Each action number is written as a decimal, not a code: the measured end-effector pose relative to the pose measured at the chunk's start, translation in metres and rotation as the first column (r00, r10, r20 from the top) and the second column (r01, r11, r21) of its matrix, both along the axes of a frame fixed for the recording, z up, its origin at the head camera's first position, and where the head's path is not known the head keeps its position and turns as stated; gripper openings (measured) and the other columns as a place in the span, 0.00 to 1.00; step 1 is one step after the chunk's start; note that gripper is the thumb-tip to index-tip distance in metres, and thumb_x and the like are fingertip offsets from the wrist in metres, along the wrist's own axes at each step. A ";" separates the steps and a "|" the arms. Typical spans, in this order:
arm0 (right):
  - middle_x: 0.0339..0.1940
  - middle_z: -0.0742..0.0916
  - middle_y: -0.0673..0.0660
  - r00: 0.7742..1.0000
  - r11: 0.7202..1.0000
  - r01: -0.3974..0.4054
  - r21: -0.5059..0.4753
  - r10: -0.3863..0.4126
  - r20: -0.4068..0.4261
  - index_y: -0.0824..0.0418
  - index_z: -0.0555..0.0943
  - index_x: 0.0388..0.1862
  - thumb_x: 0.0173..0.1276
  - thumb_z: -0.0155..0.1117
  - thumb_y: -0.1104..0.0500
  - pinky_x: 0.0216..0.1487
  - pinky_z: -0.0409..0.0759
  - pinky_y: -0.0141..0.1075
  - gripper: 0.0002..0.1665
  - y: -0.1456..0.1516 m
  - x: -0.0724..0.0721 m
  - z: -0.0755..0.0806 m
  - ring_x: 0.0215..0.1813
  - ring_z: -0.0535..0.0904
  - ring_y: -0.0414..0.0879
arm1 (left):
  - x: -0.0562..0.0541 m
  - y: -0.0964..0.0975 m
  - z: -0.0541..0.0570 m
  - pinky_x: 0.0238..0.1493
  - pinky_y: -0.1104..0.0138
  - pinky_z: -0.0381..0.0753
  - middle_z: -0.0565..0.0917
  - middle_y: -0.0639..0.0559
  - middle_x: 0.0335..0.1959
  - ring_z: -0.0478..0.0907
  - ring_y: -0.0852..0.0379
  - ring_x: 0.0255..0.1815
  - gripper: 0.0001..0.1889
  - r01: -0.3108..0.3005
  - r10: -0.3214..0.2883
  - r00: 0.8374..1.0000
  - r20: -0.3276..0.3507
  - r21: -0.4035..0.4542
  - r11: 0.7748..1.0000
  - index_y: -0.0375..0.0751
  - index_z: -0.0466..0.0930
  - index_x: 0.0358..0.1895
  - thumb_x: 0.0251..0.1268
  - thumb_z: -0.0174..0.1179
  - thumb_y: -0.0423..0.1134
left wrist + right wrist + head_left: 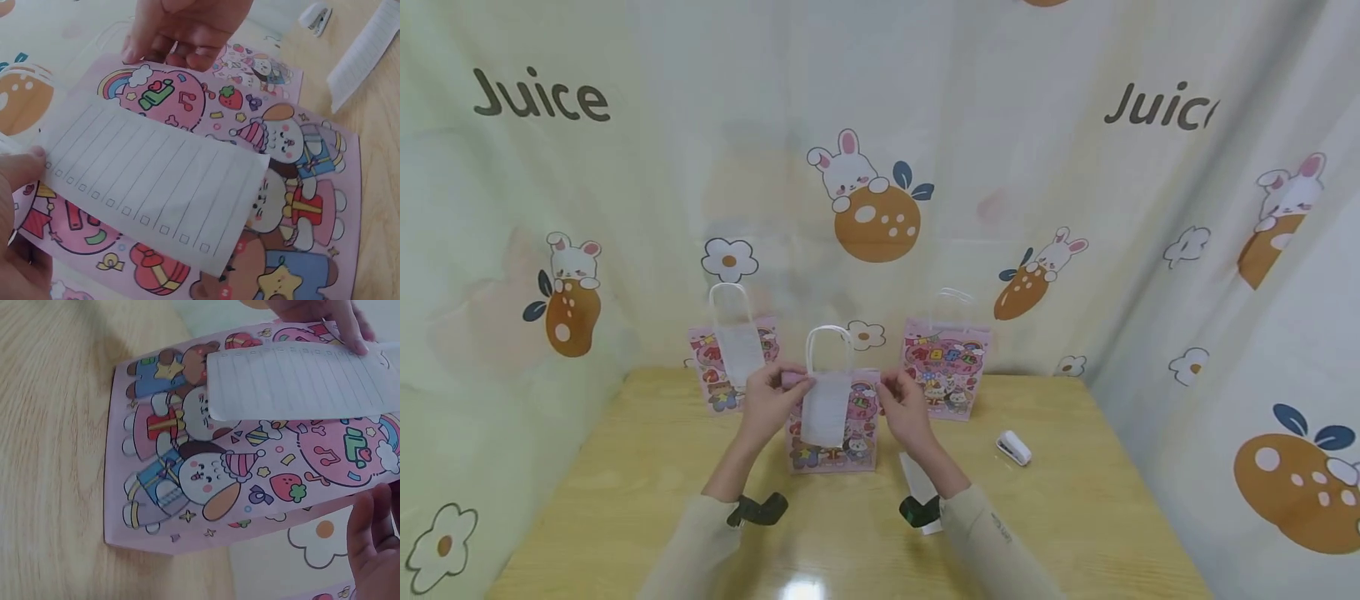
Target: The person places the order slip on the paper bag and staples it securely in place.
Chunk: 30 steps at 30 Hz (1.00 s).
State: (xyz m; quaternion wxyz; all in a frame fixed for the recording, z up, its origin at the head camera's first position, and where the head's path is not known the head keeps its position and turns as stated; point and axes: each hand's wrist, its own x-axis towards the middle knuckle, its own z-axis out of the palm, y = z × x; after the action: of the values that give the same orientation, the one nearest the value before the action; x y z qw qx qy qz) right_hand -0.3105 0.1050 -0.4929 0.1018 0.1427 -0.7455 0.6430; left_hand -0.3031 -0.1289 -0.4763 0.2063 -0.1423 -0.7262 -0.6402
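Note:
A pink cartoon-printed paper gift bag [862,457] with a white looped handle [830,329] stands upright between both hands. Over its front hangs a white lined checklist sheet [823,417], with a column of small boxes visible in the left wrist view [150,181]. My left hand [772,400] pinches the bag's upper left edge, its thumb [36,153] lying on the sheet's top end. At the upper right edge, my right hand [910,408] grips the bag between thumb and fingers. How the sheet is attached cannot be seen.
Behind on the left stands a similar bag [718,396] with a white sheet on its front. Another bag [951,367], without a sheet on its front, stands behind right. A small white stapler [1013,447] lies on the right; a loose lined sheet [931,527] lies beneath the right wrist.

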 end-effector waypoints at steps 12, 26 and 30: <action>0.33 0.81 0.49 0.942 0.906 0.295 0.302 -0.224 -0.250 0.58 0.76 0.45 0.56 0.75 0.42 0.17 0.69 0.34 0.29 -0.020 0.008 0.012 0.19 0.70 0.41 | 0.020 0.001 0.027 0.27 0.73 0.78 0.84 0.37 0.33 0.78 0.54 0.27 0.07 0.004 0.001 0.996 0.094 -0.054 0.999 0.25 0.83 0.39 0.59 0.67 0.26; 0.31 0.81 0.52 0.839 0.840 0.472 0.270 -0.333 -0.430 0.63 0.79 0.37 0.50 0.80 0.45 0.29 0.74 0.38 0.28 -0.039 -0.001 0.020 0.30 0.76 0.45 | 0.018 -0.004 0.026 0.34 0.67 0.83 0.85 0.36 0.36 0.83 0.44 0.33 0.07 0.116 -0.111 0.985 0.133 -0.031 0.993 0.25 0.83 0.41 0.61 0.65 0.26; 0.30 0.81 0.52 0.841 0.839 0.474 0.268 -0.340 -0.420 0.62 0.78 0.38 0.52 0.79 0.43 0.28 0.74 0.38 0.28 -0.040 -0.001 0.018 0.28 0.77 0.45 | 0.021 -0.002 0.028 0.32 0.68 0.82 0.85 0.40 0.36 0.83 0.49 0.31 0.07 0.090 -0.080 0.986 0.147 -0.062 0.994 0.27 0.84 0.40 0.61 0.66 0.29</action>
State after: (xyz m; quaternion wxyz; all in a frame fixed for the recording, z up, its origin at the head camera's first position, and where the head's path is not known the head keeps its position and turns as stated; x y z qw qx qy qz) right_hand -0.3111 0.0648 -0.4747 0.3434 0.1083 -0.8327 0.4206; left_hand -0.2824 -0.1314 -0.4487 0.1207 -0.1332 -0.7539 -0.6319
